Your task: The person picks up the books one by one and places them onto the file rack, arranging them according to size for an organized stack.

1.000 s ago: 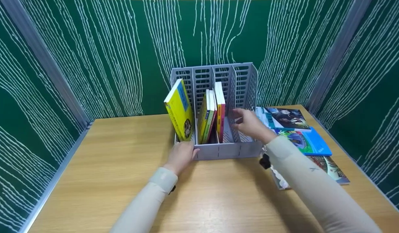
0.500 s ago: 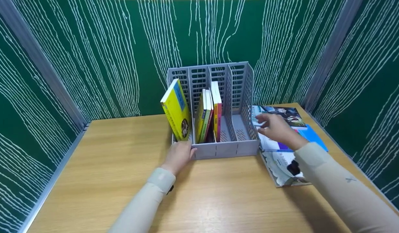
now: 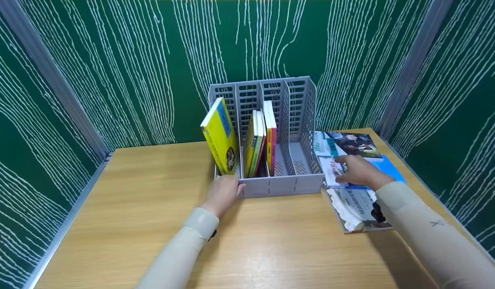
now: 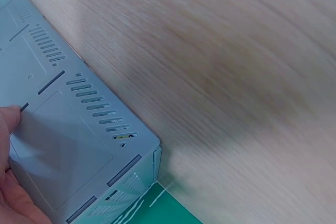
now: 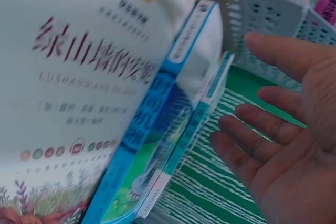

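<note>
My left hand point(image 3: 222, 194) grips the front lip of a grey file organizer point(image 3: 281, 186), its thumb on the front wall point(image 4: 63, 145). A yellow book point(image 3: 219, 140) leans in the leftmost compartment, just behind that hand. Thinner books point(image 3: 253, 148) stand in the second compartment, and a white-edged pair point(image 3: 270, 136) stands to their right. My right hand point(image 3: 362, 172) hovers over a blue book point(image 3: 392, 170) right of the organizer, fingers spread and holding nothing. In the right wrist view, a white-covered book point(image 5: 89, 77) lies nearest, beyond it the blue spine point(image 5: 142, 114) and a teal-spined book point(image 5: 189, 124).
A dark-covered book point(image 3: 356, 144) lies at the back of the overlapping row, and a pale scalloped-pattern book point(image 3: 358, 206) at its front. The wooden table point(image 3: 151, 192) extends left and forward of the organizer. Green white-streaked panels point(image 3: 123, 72) enclose the back and sides.
My right hand has moved from the organizer's right compartments out to the right, over the lying books. My left hand stays at the organizer's front lip.
</note>
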The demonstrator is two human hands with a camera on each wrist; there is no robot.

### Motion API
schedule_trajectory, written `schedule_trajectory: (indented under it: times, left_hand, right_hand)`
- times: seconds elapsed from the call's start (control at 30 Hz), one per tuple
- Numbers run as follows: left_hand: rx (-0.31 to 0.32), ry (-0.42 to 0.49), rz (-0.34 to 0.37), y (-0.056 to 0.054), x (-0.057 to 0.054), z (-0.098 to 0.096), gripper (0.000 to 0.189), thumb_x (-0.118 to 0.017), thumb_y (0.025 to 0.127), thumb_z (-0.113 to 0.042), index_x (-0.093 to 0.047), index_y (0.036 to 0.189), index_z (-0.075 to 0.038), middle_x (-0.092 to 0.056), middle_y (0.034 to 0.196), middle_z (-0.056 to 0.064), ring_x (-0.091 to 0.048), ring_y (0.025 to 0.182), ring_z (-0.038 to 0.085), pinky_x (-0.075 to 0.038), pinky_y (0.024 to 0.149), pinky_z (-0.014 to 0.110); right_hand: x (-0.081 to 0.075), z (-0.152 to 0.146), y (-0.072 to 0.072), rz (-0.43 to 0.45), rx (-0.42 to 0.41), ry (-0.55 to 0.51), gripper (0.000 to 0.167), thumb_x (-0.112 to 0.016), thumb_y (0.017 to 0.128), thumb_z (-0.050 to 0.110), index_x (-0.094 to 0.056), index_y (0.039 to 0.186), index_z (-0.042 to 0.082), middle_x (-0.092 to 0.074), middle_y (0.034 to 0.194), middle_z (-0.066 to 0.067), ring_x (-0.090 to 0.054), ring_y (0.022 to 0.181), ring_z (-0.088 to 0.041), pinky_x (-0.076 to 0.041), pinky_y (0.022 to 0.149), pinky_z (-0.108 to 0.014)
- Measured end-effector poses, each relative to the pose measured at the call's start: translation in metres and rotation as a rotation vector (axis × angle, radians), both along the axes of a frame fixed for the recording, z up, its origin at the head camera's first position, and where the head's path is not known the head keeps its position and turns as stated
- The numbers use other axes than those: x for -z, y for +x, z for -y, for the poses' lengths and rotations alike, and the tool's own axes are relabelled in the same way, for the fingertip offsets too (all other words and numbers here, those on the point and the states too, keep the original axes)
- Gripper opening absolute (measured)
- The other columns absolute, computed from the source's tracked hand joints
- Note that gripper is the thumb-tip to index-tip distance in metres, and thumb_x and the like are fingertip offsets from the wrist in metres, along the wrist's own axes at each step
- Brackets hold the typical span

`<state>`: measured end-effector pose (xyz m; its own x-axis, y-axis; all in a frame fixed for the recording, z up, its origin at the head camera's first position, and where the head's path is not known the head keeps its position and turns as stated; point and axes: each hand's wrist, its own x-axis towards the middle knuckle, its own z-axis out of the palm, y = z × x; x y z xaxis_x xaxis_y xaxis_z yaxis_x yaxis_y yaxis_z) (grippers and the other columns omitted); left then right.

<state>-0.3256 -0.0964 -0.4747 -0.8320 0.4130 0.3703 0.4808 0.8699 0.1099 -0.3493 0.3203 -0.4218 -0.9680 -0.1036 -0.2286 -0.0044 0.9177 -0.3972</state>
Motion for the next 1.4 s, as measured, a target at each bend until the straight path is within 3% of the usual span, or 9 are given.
schedule_trajectory:
  times: [0.23,0.4,0.73,1.0,1.17,1.4]
  left_hand:
    - [-0.01,-0.01,0.02,0.001,0.003,-0.002,0.028,-0.067,0.109,-0.032,-0.07,0.103,-0.004,-0.079,0.093,0.014,-0.077,0.09,0.036,-0.062,0.084,0.05]
    - [-0.01,-0.015,0.027,0.003,0.004,-0.003,0.028,-0.067,0.109,-0.033,-0.07,0.104,-0.005,-0.079,0.093,0.014,-0.077,0.089,0.035,-0.062,0.084,0.049]
    - [0.0,-0.007,0.047,0.005,0.002,-0.007,0.028,-0.066,0.11,-0.033,-0.069,0.106,-0.005,-0.079,0.095,0.014,-0.077,0.091,0.035,-0.062,0.087,0.049]
    - [0.011,-0.005,0.005,0.007,0.004,-0.007,0.029,-0.067,0.109,-0.033,-0.069,0.103,-0.005,-0.08,0.094,0.015,-0.078,0.092,0.036,-0.061,0.085,0.049]
    - [0.004,0.011,0.032,0.007,0.001,-0.005,0.029,-0.066,0.109,-0.033,-0.069,0.105,-0.004,-0.08,0.095,0.015,-0.078,0.093,0.036,-0.062,0.087,0.05]
    - [-0.017,0.016,0.046,0.002,-0.001,-0.001,0.03,-0.066,0.11,-0.034,-0.07,0.107,-0.004,-0.079,0.096,0.015,-0.077,0.092,0.036,-0.062,0.088,0.049]
  right_hand:
    - [0.011,-0.005,-0.002,0.125,-0.028,0.108,0.082,-0.087,0.093,0.027,-0.047,0.16,-0.001,-0.047,0.159,-0.037,-0.052,0.139,-0.054,-0.039,0.119,-0.077]
    - [0.011,-0.006,-0.002,0.186,-0.023,0.146,0.088,-0.09,0.091,0.029,-0.045,0.162,0.003,-0.046,0.161,-0.035,-0.047,0.142,-0.056,-0.035,0.119,-0.08]
    - [0.007,-0.004,-0.008,0.144,-0.108,0.252,0.069,-0.091,0.089,0.017,-0.062,0.149,0.002,-0.068,0.141,-0.025,-0.067,0.114,-0.04,-0.049,0.112,-0.073]
    - [0.016,0.006,-0.009,0.121,-0.2,0.415,0.051,-0.091,0.089,0.019,-0.067,0.131,0.001,-0.073,0.107,-0.014,-0.069,0.095,-0.032,-0.06,0.105,-0.061]
    - [0.021,0.011,-0.009,0.107,-0.184,0.433,0.047,-0.085,0.095,0.018,-0.066,0.135,0.002,-0.073,0.115,-0.017,-0.069,0.101,-0.035,-0.056,0.108,-0.066]
    - [0.013,0.014,-0.007,0.038,-0.129,0.374,0.052,-0.081,0.099,0.019,-0.063,0.144,0.0,-0.071,0.128,-0.026,-0.069,0.107,-0.042,-0.053,0.108,-0.071]
